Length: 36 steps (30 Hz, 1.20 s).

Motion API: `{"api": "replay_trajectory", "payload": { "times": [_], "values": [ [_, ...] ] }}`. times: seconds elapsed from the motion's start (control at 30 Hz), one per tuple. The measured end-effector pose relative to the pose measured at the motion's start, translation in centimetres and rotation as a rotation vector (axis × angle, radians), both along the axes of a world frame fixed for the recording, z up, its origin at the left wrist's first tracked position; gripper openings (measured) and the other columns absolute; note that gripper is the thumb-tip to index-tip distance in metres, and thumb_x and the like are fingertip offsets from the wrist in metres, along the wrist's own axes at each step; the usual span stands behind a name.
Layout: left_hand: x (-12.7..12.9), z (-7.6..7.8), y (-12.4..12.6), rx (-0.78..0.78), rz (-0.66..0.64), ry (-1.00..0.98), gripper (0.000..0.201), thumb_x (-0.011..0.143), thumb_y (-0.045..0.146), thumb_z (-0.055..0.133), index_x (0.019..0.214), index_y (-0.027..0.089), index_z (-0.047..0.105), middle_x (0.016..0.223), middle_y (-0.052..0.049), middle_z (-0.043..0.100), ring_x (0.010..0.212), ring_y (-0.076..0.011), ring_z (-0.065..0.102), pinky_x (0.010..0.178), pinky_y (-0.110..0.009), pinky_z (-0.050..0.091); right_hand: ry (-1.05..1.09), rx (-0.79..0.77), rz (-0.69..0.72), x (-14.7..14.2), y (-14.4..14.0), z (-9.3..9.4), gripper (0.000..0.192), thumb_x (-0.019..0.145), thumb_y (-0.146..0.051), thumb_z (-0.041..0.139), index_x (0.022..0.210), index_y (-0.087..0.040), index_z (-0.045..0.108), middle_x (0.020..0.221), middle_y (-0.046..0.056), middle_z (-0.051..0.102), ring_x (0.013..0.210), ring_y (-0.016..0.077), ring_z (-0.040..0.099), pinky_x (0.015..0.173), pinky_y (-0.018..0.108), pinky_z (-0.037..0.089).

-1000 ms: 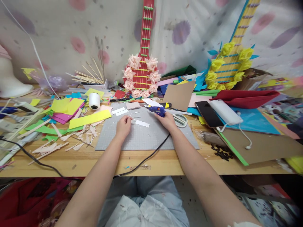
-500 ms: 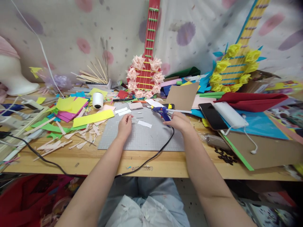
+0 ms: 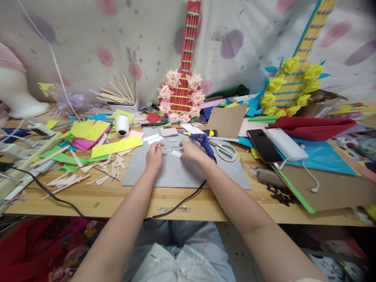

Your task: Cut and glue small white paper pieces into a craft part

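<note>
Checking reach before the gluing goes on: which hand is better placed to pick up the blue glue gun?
Probably the right hand. The glue gun lies just to its right on the grey mat, while the left hand is further off and pinches a thin stick.

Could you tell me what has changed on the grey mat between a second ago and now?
The right hand let go of the blue glue gun, which now lies at the grey cutting mat's far edge, and moved left onto the small white paper strip. The left hand stayed put, pinching a thin stick. The white-handled scissors lie as before.
</note>
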<state>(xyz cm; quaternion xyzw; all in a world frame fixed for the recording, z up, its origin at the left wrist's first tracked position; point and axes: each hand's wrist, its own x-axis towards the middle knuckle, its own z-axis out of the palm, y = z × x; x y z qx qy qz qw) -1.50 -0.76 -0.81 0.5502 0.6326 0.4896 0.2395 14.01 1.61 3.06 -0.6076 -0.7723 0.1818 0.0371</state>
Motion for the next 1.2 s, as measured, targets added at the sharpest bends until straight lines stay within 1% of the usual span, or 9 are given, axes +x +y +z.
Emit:
{"api": "replay_trajectory", "payload": {
  "times": [0.17,0.43,0.53,0.63,0.73,0.83,0.9,1.07,1.2],
  "values": [
    [0.0,0.1,0.0,0.005,-0.013,-0.002,0.024,0.080,0.028,0.034,0.082,0.020,0.057,0.066,0.000,0.053,0.067,-0.0143,0.050,0.063,-0.024,0.037,0.027,-0.118,-0.012,0.2,0.5,-0.2,0.044,0.060,-0.014,0.056,0.103,-0.021,0.048,0.096,0.006,0.061,0.079,0.0186,0.056,0.059,0.025,0.038],
    [0.0,0.0,0.0,0.010,-0.012,-0.002,0.024,0.080,0.029,0.034,0.082,0.020,0.056,0.068,0.000,0.053,0.070,-0.0147,0.050,0.065,-0.025,0.037,0.096,0.116,0.165,0.6,-1.0,-0.5,0.043,0.061,-0.016,0.056,0.103,-0.020,0.048,0.097,0.006,0.059,0.089,0.0193,0.052,0.073,0.027,0.037],
    [-0.1,-0.1,0.1,0.030,-0.022,-0.020,0.024,0.080,0.029,0.034,0.081,0.020,0.056,0.067,0.000,0.053,0.069,-0.0145,0.050,0.065,-0.025,0.037,0.084,0.124,0.173,0.6,-1.2,-0.6,0.042,0.062,-0.013,0.054,0.103,-0.018,0.047,0.096,0.007,0.058,0.085,0.0187,0.052,0.072,0.027,0.037],
    [-0.1,-0.2,0.1,0.044,-0.033,-0.057,0.023,0.079,0.029,0.036,0.080,0.019,0.056,0.069,0.000,0.053,0.069,-0.0140,0.049,0.064,-0.024,0.036,0.196,0.115,0.159,0.5,-0.8,-1.2,0.042,0.061,-0.008,0.053,0.101,-0.019,0.048,0.090,0.005,0.058,0.080,0.0172,0.052,0.068,0.027,0.038],
    [-0.1,-0.3,0.3,0.065,-0.043,-0.141,0.018,0.076,0.028,0.041,0.078,0.018,0.056,0.068,0.001,0.051,0.065,-0.0121,0.046,0.061,-0.023,0.035,0.551,-0.072,0.064,0.6,-0.3,-1.6,0.042,0.059,-0.006,0.055,0.098,-0.020,0.047,0.083,0.002,0.055,0.067,0.0127,0.052,0.062,0.026,0.040],
    [-0.2,-0.3,0.4,0.034,-0.087,-0.280,0.017,0.070,0.024,0.048,0.083,0.017,0.056,0.054,0.005,0.038,0.049,-0.0085,0.035,0.051,-0.021,0.030,1.062,-0.451,-0.011,0.9,0.0,-1.4,0.044,0.059,-0.007,0.059,0.098,-0.020,0.046,0.079,-0.001,0.053,0.058,0.0082,0.051,0.057,0.023,0.042],
    [-0.3,-0.3,0.4,0.010,-0.160,-0.354,0.024,0.065,0.022,0.052,0.088,0.016,0.056,0.049,0.008,0.029,0.043,-0.0067,0.027,0.046,-0.021,0.025,1.305,-0.661,0.001,1.2,-0.1,-1.1,0.044,0.057,-0.008,0.063,0.097,-0.019,0.048,0.078,-0.002,0.054,0.060,0.0070,0.052,0.057,0.021,0.042],
    [-0.4,0.2,0.0,-0.060,-0.389,-0.439,0.035,0.063,0.030,0.060,0.094,0.014,0.059,0.047,0.009,0.025,0.040,-0.0045,0.021,0.042,-0.021,0.019,1.463,-0.916,0.028,1.6,-0.1,-1.8,0.042,0.055,-0.007,0.068,0.093,-0.017,0.052,0.078,0.000,0.060,0.067,0.0073,0.056,0.060,0.018,0.043],
    [-0.2,0.2,0.0,-0.076,-0.346,-0.440,0.028,0.063,0.036,0.063,0.080,0.014,0.059,0.045,0.008,0.032,0.040,-0.0039,0.023,0.041,-0.020,0.018,1.423,-0.962,0.074,1.4,0.0,-2.7,0.043,0.056,-0.009,0.069,0.094,-0.017,0.053,0.083,0.001,0.061,0.070,0.0078,0.057,0.062,0.019,0.045]
  ]
}}
